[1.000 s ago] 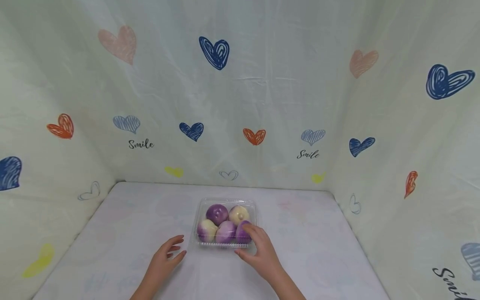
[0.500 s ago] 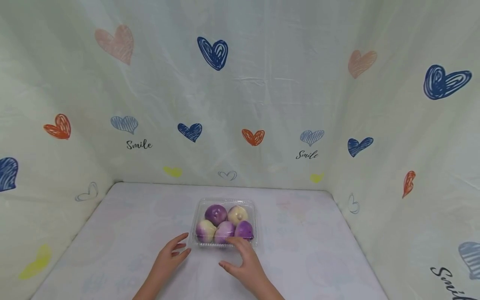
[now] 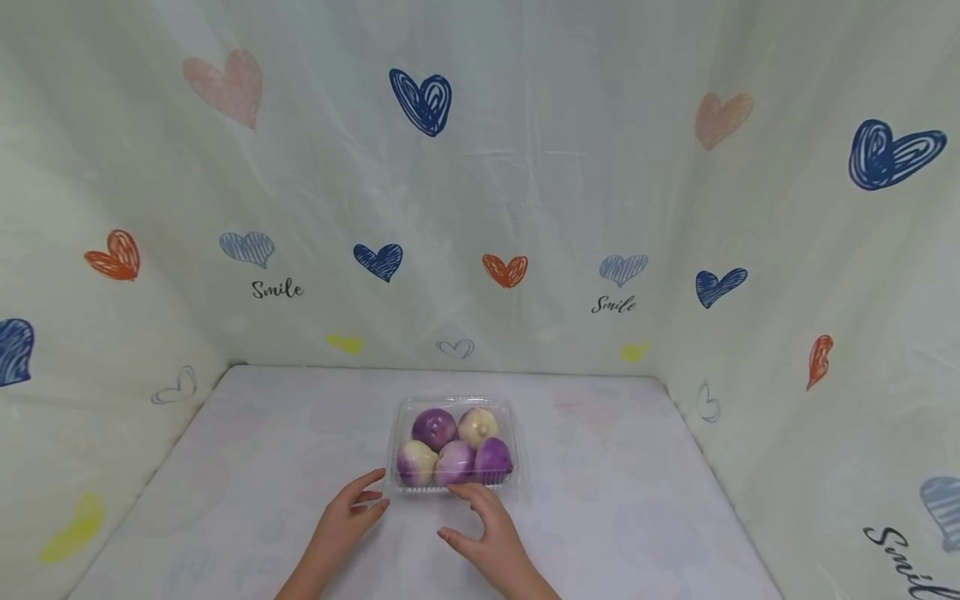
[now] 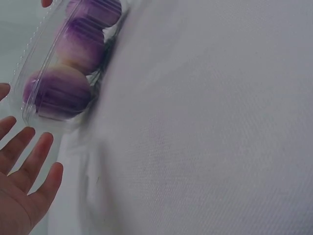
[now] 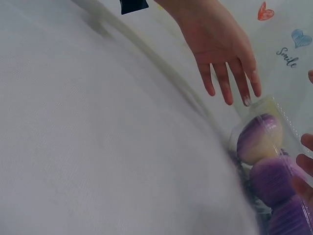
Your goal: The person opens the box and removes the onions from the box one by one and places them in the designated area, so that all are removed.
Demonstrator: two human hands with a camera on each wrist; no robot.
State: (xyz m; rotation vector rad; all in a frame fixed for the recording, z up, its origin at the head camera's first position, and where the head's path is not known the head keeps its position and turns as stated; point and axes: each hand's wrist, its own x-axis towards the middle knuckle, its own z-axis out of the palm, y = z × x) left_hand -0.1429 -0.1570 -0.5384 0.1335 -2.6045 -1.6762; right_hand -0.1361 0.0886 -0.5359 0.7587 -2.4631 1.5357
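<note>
A clear plastic clamshell box holds several purple-and-cream onions, its lid down over them. My left hand is beside the box's front left corner, fingers relaxed and slightly spread. In the left wrist view, the fingers are close to the box's end; whether they touch it, I cannot tell. My right hand is at the front edge, thumb apart from the fingers, index fingertip against or just over the rim. The right wrist view shows only its fingertips at the right border.
A white cloth-covered table lies under the box. Pale curtains printed with hearts and "Smile" enclose it at the back and both sides. A dark band shows by the left wrist.
My right hand has moved left and toward me, from over the box's front right corner to the middle of its front edge. The left hand has drawn closer to the box's left side.
</note>
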